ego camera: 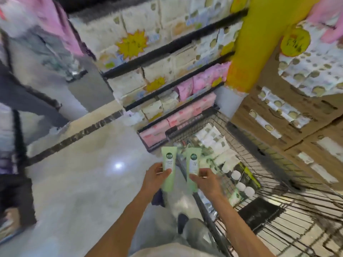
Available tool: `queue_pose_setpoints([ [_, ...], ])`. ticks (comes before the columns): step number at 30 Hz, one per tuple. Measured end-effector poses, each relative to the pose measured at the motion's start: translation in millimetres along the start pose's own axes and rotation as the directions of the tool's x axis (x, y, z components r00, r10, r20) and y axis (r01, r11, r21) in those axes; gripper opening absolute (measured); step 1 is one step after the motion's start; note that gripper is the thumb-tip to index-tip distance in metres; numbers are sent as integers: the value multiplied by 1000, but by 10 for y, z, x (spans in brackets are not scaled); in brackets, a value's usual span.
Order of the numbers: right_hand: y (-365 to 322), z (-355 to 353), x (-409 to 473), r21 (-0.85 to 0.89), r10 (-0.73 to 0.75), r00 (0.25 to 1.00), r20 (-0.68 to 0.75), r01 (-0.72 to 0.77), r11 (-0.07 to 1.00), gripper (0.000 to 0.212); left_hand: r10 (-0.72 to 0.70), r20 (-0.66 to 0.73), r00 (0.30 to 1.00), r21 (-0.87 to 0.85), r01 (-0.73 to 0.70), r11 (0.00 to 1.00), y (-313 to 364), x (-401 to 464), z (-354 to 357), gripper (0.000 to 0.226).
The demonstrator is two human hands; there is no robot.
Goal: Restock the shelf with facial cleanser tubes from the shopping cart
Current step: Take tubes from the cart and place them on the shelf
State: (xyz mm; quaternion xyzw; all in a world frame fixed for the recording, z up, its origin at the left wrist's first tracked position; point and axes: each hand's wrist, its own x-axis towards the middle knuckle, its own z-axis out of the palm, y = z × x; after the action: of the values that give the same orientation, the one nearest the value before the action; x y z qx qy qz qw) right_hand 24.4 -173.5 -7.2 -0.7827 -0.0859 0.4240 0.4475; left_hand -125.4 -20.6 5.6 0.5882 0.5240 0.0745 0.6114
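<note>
From the head camera, low in the centre of the frame, the left hand (157, 176) pinches one pale green cleanser tube, the left tube (168, 168), with its thumb across the front of the label, while the right hand (205, 179) grips a matching right tube (193, 168) in the same way, fingers curled round the lower half. Both tubes are clear of the shopping cart (246, 160), held over the floor just to the left of its near rim; more pale packs and white-capped items lie in the basket at lower right. The shelf unit (167, 78) rises across the upper middle of the frame, blurred by head motion, so I cannot tell which tier has the gap for these tubes. Each tube's long axis runs nearly up and down the frame, leaning slightly to the right at the bottom, the two roughly parallel and a little apart. The flat crimped ends point up the frame toward the shelving; the lower ends, presumably the caps, point back toward the person. The printed faces look up at the camera. To place them well, I judge the hands should keep the tubes parallel with labels outward, carry them up and left to the shelf, and seat one at a time so neither knocks its neighbours over.
</note>
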Motion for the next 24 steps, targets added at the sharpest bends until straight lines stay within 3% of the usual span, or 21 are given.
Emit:
queue_pose_setpoints([
  [4,-261,491,-120,-93,-108,972,208,130,987,32,-31,-174,984,-123,9,992,-290,-319,-569,32],
  [9,-493,1238,-372,-147,-167,897,409,246,958,19,-56,-371,927,-262,-47,964,-674,-798,-1231,26],
  [17,-582,2601,-1114,-238,-168,730,662,417,877,27,-184,-625,759,-439,-147,886,-1531,-1756,-2122,24],
  [24,-217,3807,-2172,-234,-150,584,798,528,816,28,-274,-733,623,-523,-258,812,-2470,-2778,-2942,35],
])
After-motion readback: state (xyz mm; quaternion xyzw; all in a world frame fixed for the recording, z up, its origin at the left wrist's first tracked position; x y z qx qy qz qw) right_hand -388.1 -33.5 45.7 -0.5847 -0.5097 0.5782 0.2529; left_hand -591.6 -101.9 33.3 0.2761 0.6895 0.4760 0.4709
